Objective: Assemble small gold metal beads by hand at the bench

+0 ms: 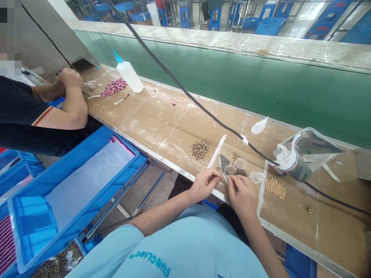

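Close together at the table's near edge are my two hands. My left hand (204, 184) is closed in a pinch, its fingertips near a thin pale strip; what it grips is too small to name. My right hand (242, 193) is pinched on the lower end of that pale strip (224, 176). Just beyond them lie small clear round dishes (240, 164) on a dark patch. A pile of small metallic pieces (199, 149) sits to the left, and a pile of small tan beads (275, 187) to the right.
A black cable (185, 90) crosses above the brown table (150, 123). A white bottle (130, 77) stands by pink and purple pieces (114, 87). Another person's arm (69, 104) rests at left, above a blue crate (75, 197). A camouflage-trimmed clear item (304, 154) lies right.
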`<state>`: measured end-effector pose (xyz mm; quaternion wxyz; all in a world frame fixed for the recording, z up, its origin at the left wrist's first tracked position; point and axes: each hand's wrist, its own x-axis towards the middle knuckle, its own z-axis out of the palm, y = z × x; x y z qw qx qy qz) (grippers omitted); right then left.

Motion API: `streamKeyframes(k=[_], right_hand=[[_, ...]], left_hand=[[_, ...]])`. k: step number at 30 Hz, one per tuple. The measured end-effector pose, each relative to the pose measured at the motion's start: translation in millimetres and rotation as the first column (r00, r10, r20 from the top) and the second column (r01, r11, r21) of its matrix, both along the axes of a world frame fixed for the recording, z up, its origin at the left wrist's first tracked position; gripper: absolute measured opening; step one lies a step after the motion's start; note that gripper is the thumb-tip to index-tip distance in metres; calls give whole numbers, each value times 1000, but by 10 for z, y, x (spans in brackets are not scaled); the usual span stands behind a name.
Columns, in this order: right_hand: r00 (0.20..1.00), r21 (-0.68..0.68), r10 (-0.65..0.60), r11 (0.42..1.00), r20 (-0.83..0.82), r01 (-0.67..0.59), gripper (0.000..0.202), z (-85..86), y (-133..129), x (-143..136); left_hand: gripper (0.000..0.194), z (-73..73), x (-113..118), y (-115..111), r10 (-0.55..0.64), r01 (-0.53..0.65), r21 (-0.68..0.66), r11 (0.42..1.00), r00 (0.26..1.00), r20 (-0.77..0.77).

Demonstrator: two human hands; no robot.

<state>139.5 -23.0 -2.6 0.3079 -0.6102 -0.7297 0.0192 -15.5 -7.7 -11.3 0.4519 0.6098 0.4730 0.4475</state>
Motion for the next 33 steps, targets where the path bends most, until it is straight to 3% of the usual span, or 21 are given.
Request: streamKeyframes(k=[4, 9, 14, 18, 23, 28, 33], right_hand=[[989, -95, -24, 995, -146, 10, 33, -21, 5, 70], [979, -148, -87, 987, -185, 59, 35, -31, 2, 99], [981, -66, -28, 998, -194, 15, 25, -17, -43, 148], [981, 27, 130, 992, -145, -127, 17, 60, -130, 276], [964, 46, 263, 964, -22, -262, 15, 122, -272, 407], [977, 89, 203, 974, 62, -208, 14, 40, -310, 369], [987, 99, 155, 984, -42, -150, 13, -10, -271, 330]], left_hand=[[11, -6, 36, 20, -8, 9, 31, 999, 1000, -30], [11, 14, 49, 23, -4, 8, 57, 998, 997, -73], [11, 9, 29, 12, 6, -2, 57, 998, 997, -71], [12, -17, 17, 2, 5, -5, 7, 1000, 1000, -8], [9, -16, 21, -10, 0, 3, -44, 999, 998, 71], [8, 3, 36, -50, -31, 35, -48, 998, 995, 92], [10, 27, 28, -92, -73, 82, 132, 988, 995, -73]])
